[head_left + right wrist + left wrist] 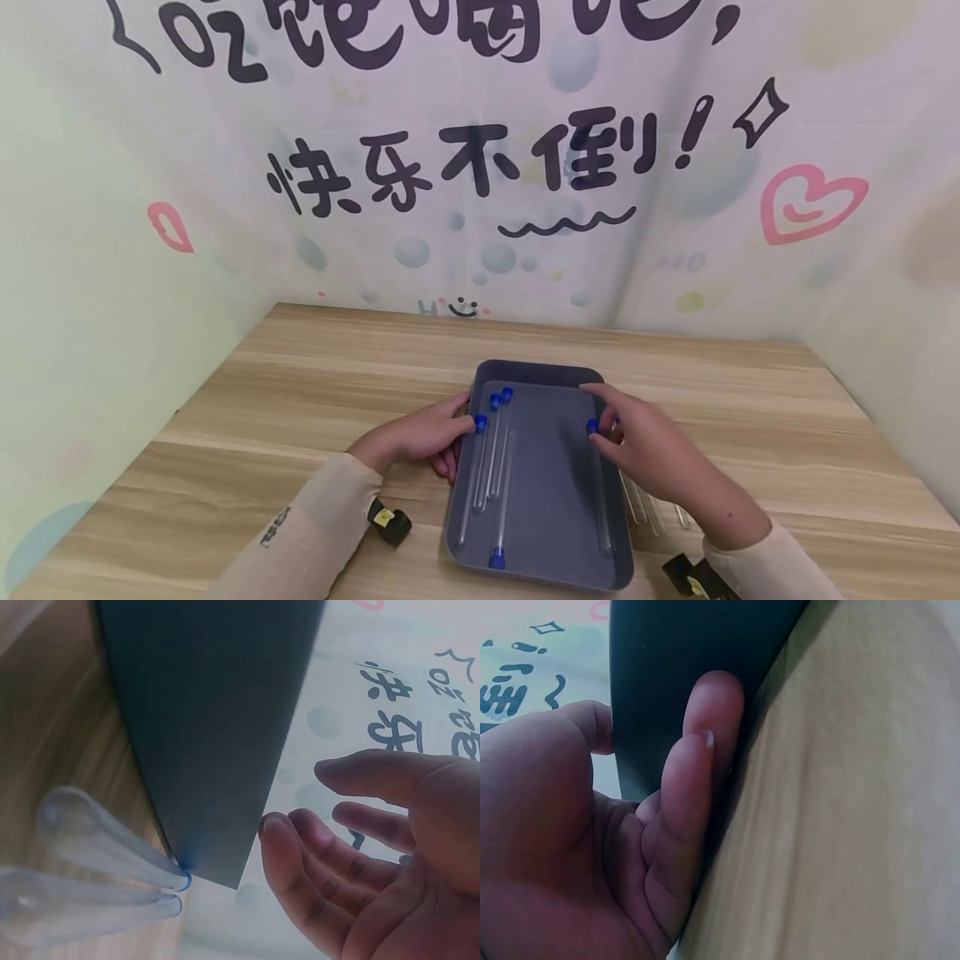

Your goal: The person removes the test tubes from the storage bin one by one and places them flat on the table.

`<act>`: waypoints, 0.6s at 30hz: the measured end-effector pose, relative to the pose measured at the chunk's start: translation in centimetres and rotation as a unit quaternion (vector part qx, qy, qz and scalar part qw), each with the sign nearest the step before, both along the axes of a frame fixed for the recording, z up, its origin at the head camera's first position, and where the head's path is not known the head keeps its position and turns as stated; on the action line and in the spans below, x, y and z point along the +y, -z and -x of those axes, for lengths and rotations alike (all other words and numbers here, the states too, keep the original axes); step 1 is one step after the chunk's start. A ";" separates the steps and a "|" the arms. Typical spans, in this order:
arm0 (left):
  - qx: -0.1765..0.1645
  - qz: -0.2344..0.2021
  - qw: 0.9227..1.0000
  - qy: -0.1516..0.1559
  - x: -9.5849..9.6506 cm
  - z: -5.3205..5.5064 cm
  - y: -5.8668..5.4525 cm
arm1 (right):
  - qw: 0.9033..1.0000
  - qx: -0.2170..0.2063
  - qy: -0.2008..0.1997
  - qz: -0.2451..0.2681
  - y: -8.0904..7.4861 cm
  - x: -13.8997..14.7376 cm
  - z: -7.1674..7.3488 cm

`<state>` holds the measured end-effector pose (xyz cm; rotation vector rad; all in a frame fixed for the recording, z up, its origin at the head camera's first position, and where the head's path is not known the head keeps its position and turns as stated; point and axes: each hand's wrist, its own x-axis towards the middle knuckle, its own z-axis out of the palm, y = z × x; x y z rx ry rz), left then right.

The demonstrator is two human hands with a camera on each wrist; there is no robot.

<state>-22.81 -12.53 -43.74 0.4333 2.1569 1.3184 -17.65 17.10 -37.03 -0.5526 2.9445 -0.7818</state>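
Note:
A grey tray (551, 500) lies on the table and holds several clear test tubes with blue caps. At its left side, my left hand (427, 433) grips the tray, thumb over the rim and fingers along the outer wall (652, 652). Three caps cluster near that thumb; another tube (501, 508) lies with its cap toward me. My right hand (645, 442) hovers at the right rim, over a capped tube (602, 517) along that side. In the right wrist view, a gap shows between thumb and fingers of this hand (375, 855), with nothing in it.
Outside the tray's right wall, more clear tubes (636, 504) lie on the wooden table (322, 367), partly hidden by my right forearm. Two of these tubes (105, 836) show in the right wrist view. A printed cloth (420, 250) hangs behind the table.

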 end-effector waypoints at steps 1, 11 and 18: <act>0.000 0.002 1.000 -0.001 0.0 0.0 0.0 | 1.000 0.002 -0.001 -0.001 0.0 -0.1 -0.1; 0.001 -0.003 1.000 0.008 0.3 0.2 0.0 | 0.999 0.019 -0.036 0.020 0.6 -0.7 -0.5; -0.003 0.002 1.000 0.002 0.1 0.2 0.1 | 0.999 0.015 -0.039 0.023 0.4 -1.6 -0.7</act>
